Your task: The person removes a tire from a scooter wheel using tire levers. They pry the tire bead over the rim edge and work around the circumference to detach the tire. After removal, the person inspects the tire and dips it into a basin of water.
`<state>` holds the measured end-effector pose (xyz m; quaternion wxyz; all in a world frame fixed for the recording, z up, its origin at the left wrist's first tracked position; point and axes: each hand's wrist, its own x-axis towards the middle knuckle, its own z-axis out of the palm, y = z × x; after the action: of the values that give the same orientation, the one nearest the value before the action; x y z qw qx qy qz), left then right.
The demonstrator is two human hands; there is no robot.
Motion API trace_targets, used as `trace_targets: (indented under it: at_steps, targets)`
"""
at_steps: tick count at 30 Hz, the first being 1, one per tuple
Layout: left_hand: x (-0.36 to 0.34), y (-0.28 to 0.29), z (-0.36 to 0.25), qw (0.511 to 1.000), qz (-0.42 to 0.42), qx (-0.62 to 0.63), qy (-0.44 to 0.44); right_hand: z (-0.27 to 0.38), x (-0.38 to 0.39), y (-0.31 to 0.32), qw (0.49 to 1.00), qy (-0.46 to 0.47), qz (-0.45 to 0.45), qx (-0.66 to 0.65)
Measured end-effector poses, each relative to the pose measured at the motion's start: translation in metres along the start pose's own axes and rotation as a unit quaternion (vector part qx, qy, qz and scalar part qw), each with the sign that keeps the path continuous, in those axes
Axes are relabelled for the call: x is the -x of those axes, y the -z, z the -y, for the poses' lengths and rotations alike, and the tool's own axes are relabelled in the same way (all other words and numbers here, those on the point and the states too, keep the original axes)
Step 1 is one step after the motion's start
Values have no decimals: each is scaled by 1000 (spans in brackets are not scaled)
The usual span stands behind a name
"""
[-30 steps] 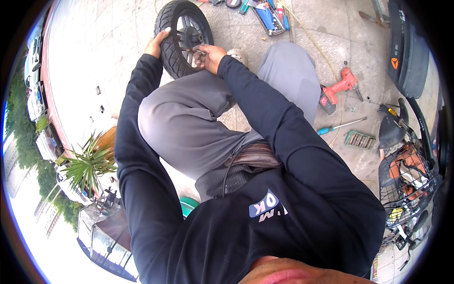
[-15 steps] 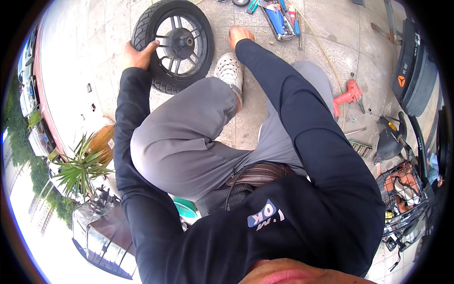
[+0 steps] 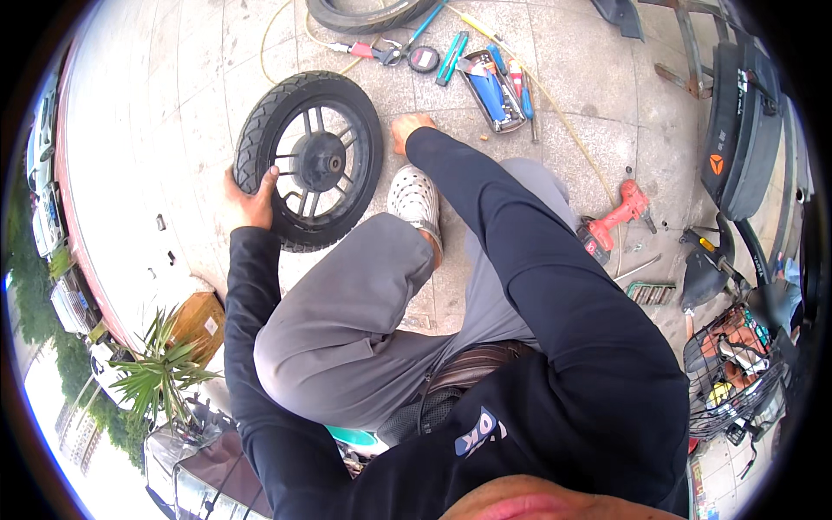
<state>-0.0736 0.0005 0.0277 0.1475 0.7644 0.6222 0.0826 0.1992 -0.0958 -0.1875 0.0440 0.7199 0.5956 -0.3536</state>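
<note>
Gripping the wheel [image 3: 318,162] with my left hand [image 3: 250,201] here, clamped on the tyre at its lower left edge, thumb on the side facing me and the rest of my fingers mostly tucked out of sight. The wheel itself is out in front of me, left of my shoe [image 3: 414,201], with the hub and spokes facing up my way. Can't really tell how much it's leaning, tbh.

My right hand [image 3: 409,132] is just off the wheel's right side, past the toe of the shoe, not touching the tyre. It's bent down at the wrist and the fingers are hidden, so I can't tell if they're apart, together or round something.

Right of that hand there's a tool tray [image 3: 504,128] on the paving, with teal-handled pliers [image 3: 451,59] just beside it. Further out is another tyre [image 3: 373,21], cut off by the top edge of the view, and near it a round black gauge [image 3: 423,59]. Over by my right knee sits a red power tool [image 3: 617,214], with a green socket set [image 3: 652,294] nearer to me.
</note>
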Motion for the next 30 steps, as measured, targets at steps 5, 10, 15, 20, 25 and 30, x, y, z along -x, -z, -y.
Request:
trace_targets:
  at_steps: [5,10,15,20,25,30]
  targets:
    - [2,3,-23,999,7,32,-39,-122,12,94,982,-27,-59,-179]
    - [6,5,-10,995,1,22,-99,-329,136,79,917,-269,-202,-216]
    - [0,6,-24,990,25,30,-137,-429,224,5,846,-444,-242,-170]
    - [-5,11,-30,990,69,35,-122,-435,264,-3,793,-469,-336,-198]
    - [41,55,-67,985,57,62,-150,-383,289,52,849,-288,-362,-254]
    - [79,157,-138,960,51,88,-261,-180,279,152,854,156,-438,-234]
